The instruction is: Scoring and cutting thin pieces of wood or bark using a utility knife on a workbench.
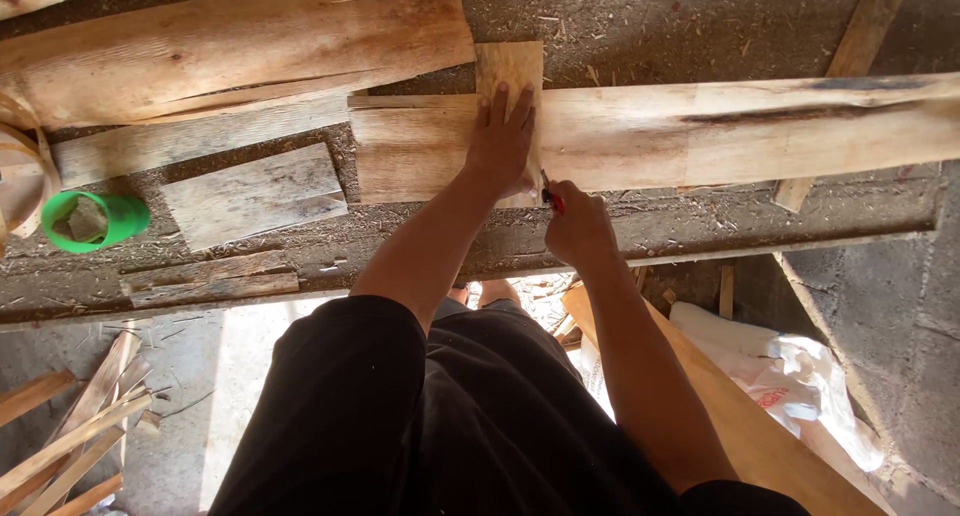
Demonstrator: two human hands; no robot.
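Note:
My left hand (500,141) lies flat, fingers spread, on a small pale wooden piece (510,68) that stands crosswise on a long plank (720,136) on the dusty workbench. My right hand (578,226) is closed around a red marking tool (551,198), its tip at the right edge of the small piece, just below my left hand. My black sleeves and trousers fill the lower middle of the view.
A wide board (230,51) lies at the upper left, a short grey board (255,194) and thin strips (205,276) nearer the bench edge. A green cup (95,221) stands at the left. Offcuts (75,446) lie on the floor left, white plastic bag (790,376) right.

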